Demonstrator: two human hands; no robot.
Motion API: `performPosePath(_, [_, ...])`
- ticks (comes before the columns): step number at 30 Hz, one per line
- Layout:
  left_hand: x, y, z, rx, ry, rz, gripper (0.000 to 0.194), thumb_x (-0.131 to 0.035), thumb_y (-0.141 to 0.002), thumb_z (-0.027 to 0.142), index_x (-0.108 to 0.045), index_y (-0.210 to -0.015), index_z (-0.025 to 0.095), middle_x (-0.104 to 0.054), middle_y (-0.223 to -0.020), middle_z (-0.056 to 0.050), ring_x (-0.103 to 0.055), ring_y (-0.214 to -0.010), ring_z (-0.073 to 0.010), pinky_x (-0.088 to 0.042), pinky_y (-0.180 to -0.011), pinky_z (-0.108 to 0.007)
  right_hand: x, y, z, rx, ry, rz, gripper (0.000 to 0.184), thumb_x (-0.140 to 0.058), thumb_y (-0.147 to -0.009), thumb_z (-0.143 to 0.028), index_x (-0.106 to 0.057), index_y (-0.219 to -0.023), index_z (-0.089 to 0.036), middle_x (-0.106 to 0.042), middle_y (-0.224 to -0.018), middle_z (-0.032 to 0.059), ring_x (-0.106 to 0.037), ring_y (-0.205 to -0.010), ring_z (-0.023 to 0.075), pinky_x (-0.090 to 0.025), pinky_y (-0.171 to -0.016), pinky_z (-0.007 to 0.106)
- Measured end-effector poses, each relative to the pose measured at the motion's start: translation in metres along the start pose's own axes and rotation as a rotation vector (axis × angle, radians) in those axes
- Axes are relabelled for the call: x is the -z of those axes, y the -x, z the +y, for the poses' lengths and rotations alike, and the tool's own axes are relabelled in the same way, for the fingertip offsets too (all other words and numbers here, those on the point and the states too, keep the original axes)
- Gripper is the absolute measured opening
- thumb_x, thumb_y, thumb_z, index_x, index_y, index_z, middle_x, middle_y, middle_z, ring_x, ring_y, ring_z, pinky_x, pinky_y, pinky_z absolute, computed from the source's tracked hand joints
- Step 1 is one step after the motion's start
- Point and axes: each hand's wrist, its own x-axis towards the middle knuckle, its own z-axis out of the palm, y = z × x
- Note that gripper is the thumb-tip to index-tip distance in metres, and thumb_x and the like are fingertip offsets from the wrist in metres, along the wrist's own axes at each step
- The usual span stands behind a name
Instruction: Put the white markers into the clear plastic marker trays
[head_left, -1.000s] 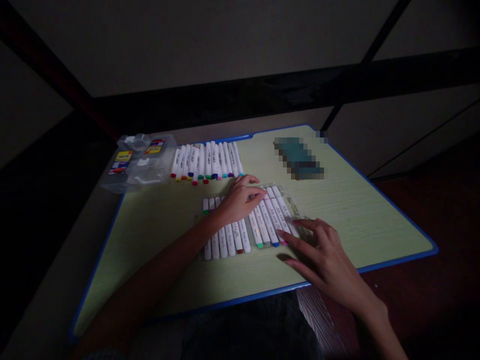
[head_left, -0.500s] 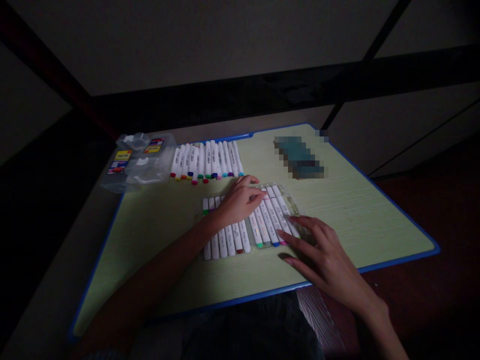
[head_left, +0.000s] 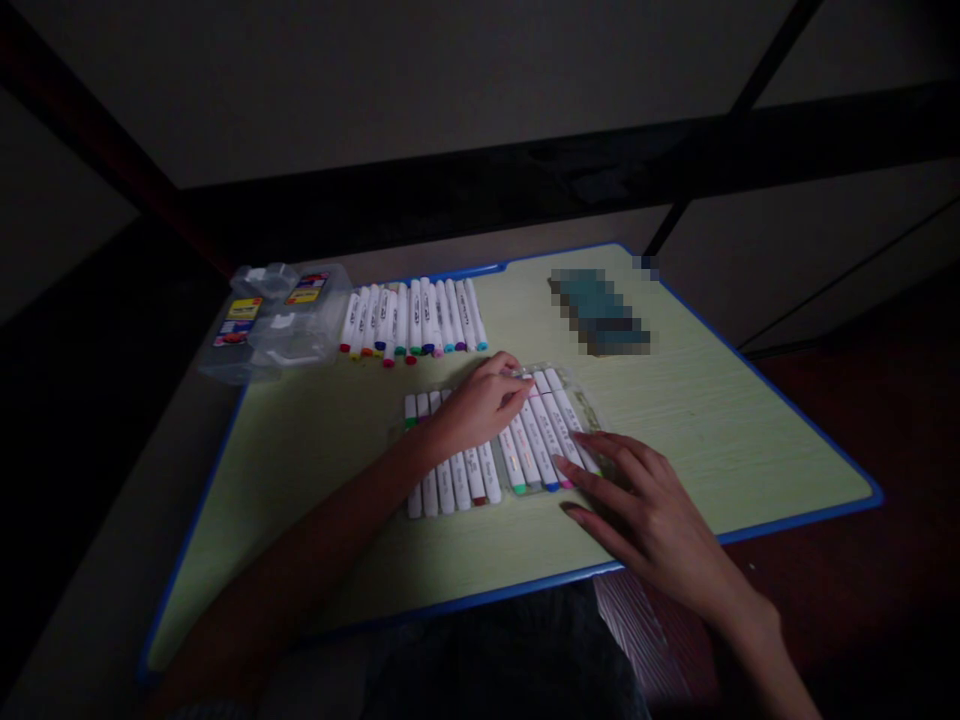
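A row of white markers lies in a clear plastic case [head_left: 591, 412] in front of me, in a left group [head_left: 448, 490] and a right group [head_left: 536, 440]. My left hand [head_left: 480, 405] reaches across the far half of the case, covering some markers. Its fingers are bent over the far edge, with the thumb apart from them on the marker tops; part of the fingers is hidden. At the case's right end my right hand [head_left: 637, 500] is open, fingers spread. Its fingertips touch or nearly touch the rightmost markers.
Several more white markers [head_left: 416, 318] with coloured ends lie side by side at the back. Left of them stands a clear plastic box [head_left: 300, 335] with yellow labels. A blurred-out greenish flat object [head_left: 596, 305] is at the back right. The table [head_left: 720, 420] has a blue rim.
Hardly anything differs. The view has shifted slightly; both hands keep nearly the same place over the markers.
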Motion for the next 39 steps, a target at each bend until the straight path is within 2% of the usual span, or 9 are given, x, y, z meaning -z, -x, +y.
performPosePath(15, [0.0004, 0.0000, 0.0015, -0.004, -0.054, -0.012, 0.027, -0.040, -0.089, 0.022, -0.065, -0.084, 0.014, -0.053, -0.094, -0.008, -0.053, -0.093, -0.0162, -0.044, -0.086, -0.030, 0.0000, -0.0021, -0.0003, -0.002, 0.011, 0.005, 0.040, -0.050, -0.084, -0.034, -0.052, -0.121, -0.020, -0.049, -0.122, 0.0105, -0.039, -0.116, 0.0255, -0.039, -0.093, 0.045])
performPosePath(19, [0.0005, -0.0003, 0.0018, 0.006, -0.058, -0.015, 0.027, -0.040, -0.089, 0.021, -0.065, -0.081, 0.015, -0.053, -0.093, -0.007, -0.053, -0.094, -0.0161, -0.044, -0.087, -0.031, -0.0008, -0.0009, 0.0009, 0.007, 0.025, -0.003, 0.040, -0.051, -0.083, -0.035, -0.052, -0.120, -0.021, -0.047, -0.129, 0.0079, -0.038, -0.118, 0.0256, -0.039, -0.093, 0.044])
performPosePath(24, [-0.0002, -0.0014, 0.0015, 0.018, -0.015, -0.012, 0.027, -0.041, -0.088, 0.020, -0.065, -0.076, 0.014, -0.054, -0.093, -0.007, -0.054, -0.090, -0.0153, -0.045, -0.084, -0.030, -0.0024, -0.0001, 0.0025, 0.016, 0.031, -0.032, 0.040, -0.050, -0.083, -0.035, -0.051, -0.121, -0.021, -0.044, -0.135, 0.0039, -0.036, -0.120, 0.0261, -0.037, -0.093, 0.045])
performPosePath(32, [0.0010, -0.0025, -0.0003, 0.058, 0.072, -0.001, 0.026, -0.043, -0.087, 0.020, -0.065, -0.075, 0.014, -0.055, -0.091, -0.008, -0.055, -0.090, -0.0157, -0.046, -0.082, -0.031, -0.0003, -0.0007, 0.0020, 0.012, 0.031, -0.036, 0.039, -0.050, -0.084, -0.036, -0.052, -0.120, -0.021, -0.045, -0.134, 0.0033, -0.037, -0.119, 0.0259, -0.037, -0.093, 0.045])
performPosePath(36, [0.0020, -0.0043, -0.0026, 0.072, 0.128, 0.031, 0.024, -0.043, -0.087, 0.018, -0.065, -0.078, 0.015, -0.058, -0.090, -0.007, -0.056, -0.089, -0.0156, -0.045, -0.082, -0.032, 0.0004, -0.0010, 0.0015, 0.014, 0.037, -0.031, 0.039, -0.050, -0.083, -0.035, -0.052, -0.120, -0.021, -0.045, -0.134, 0.0039, -0.037, -0.118, 0.0266, -0.036, -0.093, 0.046])
performPosePath(39, [0.0036, -0.0062, -0.0054, 0.128, 0.222, 0.119, 0.021, -0.044, -0.085, 0.015, -0.065, -0.082, 0.014, -0.059, -0.092, -0.007, -0.056, -0.091, -0.0149, -0.046, -0.083, -0.031, 0.0007, -0.0015, 0.0012, 0.010, 0.033, -0.037, 0.039, -0.050, -0.083, -0.034, -0.052, -0.120, -0.021, -0.046, -0.133, 0.0048, -0.038, -0.118, 0.0267, -0.037, -0.092, 0.047])
